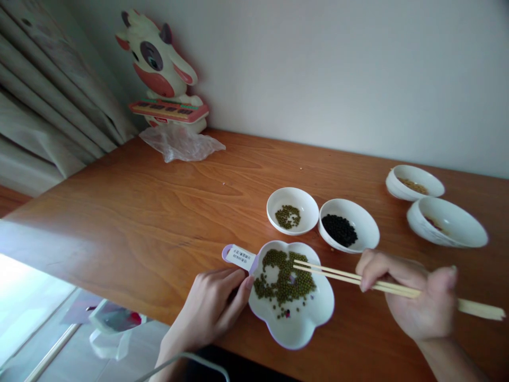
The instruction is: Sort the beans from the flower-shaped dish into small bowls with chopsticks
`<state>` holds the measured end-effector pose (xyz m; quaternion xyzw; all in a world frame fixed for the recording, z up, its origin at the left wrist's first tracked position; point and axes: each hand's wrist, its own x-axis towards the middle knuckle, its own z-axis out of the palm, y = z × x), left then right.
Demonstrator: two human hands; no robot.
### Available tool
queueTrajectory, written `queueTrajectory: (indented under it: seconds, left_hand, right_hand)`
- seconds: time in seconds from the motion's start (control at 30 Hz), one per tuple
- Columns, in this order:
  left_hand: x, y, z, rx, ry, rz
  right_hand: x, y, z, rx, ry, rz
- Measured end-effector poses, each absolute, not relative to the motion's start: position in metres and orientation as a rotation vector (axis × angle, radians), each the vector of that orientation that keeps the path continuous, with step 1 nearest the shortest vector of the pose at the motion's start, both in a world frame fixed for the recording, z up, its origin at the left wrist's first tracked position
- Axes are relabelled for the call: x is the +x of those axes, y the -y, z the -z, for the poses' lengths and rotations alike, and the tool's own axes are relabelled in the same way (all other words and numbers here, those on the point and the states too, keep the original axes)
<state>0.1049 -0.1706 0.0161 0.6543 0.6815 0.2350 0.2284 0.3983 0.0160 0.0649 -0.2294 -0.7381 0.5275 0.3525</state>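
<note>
A white flower-shaped dish [314,318] with a lilac rim and a labelled handle [237,257] lies in front of me. Green mung beans [294,289] spread over its base, with a small dark reddish bit near the lower side. My left hand [217,300] is closed at the dish's left edge, its thumb against the rim below the handle; the curled fingers are partly hidden. In my right hand [409,292] is a pair of wooden chopsticks [338,274], their tips slightly apart over the beans. I cannot make out anything between the tips.
Just behind the dish stand a bowl of mung beans [310,209] and a bowl of black beans [368,228]. Two more white bowls [457,212] [431,180] are at the right. A cow toy keyboard [169,109] and a plastic bag [183,146] occupy the back left.
</note>
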Motion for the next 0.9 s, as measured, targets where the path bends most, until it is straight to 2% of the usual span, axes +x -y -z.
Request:
queueTrajectory:
  seconds: [0.67,0.9]
  left_hand:
    - [0.104,0.171,-0.017,1.772,-1.869,-0.639]
    - [0.103,0.172,-0.015,1.770,-1.880,-0.626]
  right_hand:
    - [0.390,-0.010,-0.058,-0.601,1.944,-1.470]
    - [0.393,-0.005,-0.057,-0.382,2.013,-1.691]
